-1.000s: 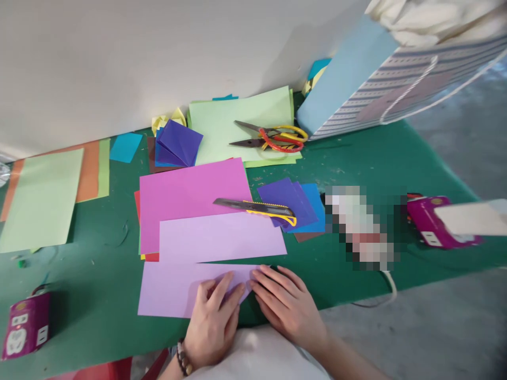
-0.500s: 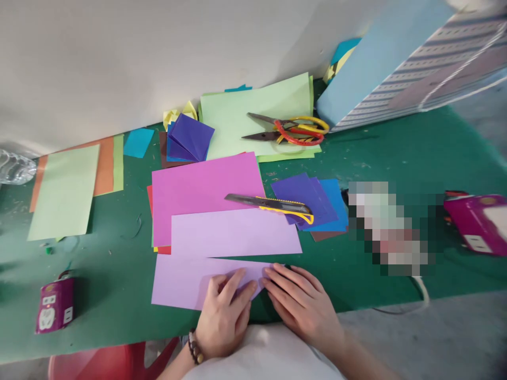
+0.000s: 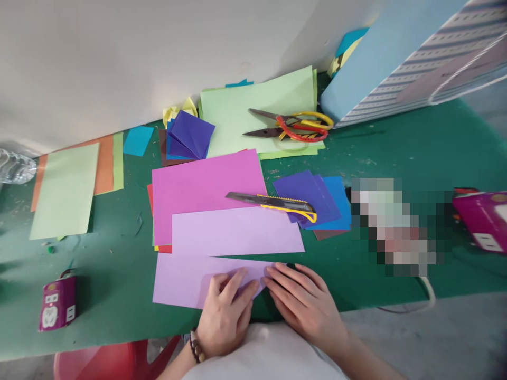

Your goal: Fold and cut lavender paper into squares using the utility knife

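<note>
A lilac paper strip (image 3: 180, 282) lies along the table's near edge. My left hand (image 3: 227, 311) rests on its right half, fingers spread and a little bent, pressing it down. At the strip's right end, my right hand (image 3: 304, 298) has its fingers stretched out over the paper's edge; its thumb is hidden. That end seems to be folded or angled, but the hands partly cover it. Just beyond lies a second lilac strip (image 3: 233, 232) over a pink sheet (image 3: 206, 192). A yellow-edged utility knife (image 3: 273, 203) lies across them, with its blade toward the left.
Two pairs of scissors (image 3: 293, 125) lie on light green sheets (image 3: 225, 116). Purple and blue squares (image 3: 307, 192) lie right of the knife, folded purple paper (image 3: 194, 132) further back. Purple power adapters (image 3: 57, 303) sit at both sides. A striped paper bag (image 3: 396, 68) stands back right.
The view has shifted slightly. Both hands keep almost the same pose on the lilac strip, and nothing on the table has visibly been moved.
</note>
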Action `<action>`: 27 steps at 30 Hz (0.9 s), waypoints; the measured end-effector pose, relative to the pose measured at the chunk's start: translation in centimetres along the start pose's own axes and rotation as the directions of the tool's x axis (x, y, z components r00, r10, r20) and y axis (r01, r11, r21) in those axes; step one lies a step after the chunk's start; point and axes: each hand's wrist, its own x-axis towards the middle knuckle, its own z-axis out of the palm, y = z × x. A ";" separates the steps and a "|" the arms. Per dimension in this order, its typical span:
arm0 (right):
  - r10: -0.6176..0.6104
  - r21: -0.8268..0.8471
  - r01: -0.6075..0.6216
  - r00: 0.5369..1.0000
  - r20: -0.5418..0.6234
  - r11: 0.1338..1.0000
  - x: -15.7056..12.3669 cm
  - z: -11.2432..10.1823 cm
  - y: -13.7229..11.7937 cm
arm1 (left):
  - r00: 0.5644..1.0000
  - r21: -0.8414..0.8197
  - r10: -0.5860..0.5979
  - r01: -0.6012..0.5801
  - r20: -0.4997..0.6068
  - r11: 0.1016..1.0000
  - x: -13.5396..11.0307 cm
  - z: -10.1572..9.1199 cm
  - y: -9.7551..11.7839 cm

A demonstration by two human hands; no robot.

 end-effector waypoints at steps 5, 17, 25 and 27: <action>0.001 -0.002 -0.001 1.000 -0.003 1.000 0.1 -0.1 0.0 | 1.000 0.002 -0.005 0.005 0.003 1.000 0.0 0.0 0.0; -0.073 -0.041 0.072 0.997 -0.006 0.997 0.4 -0.6 0.3 | 1.000 -0.015 -0.011 0.011 0.006 1.000 0.1 0.2 -0.3; -0.115 -0.044 0.116 0.993 0.014 0.992 0.8 -1.0 0.5 | 1.000 0.004 -0.003 0.003 0.001 1.000 0.1 0.4 -0.3; -0.094 -0.047 0.094 0.996 0.006 0.994 0.8 -0.9 0.4 | 1.000 0.010 -0.004 0.004 0.004 1.000 0.1 0.4 -0.4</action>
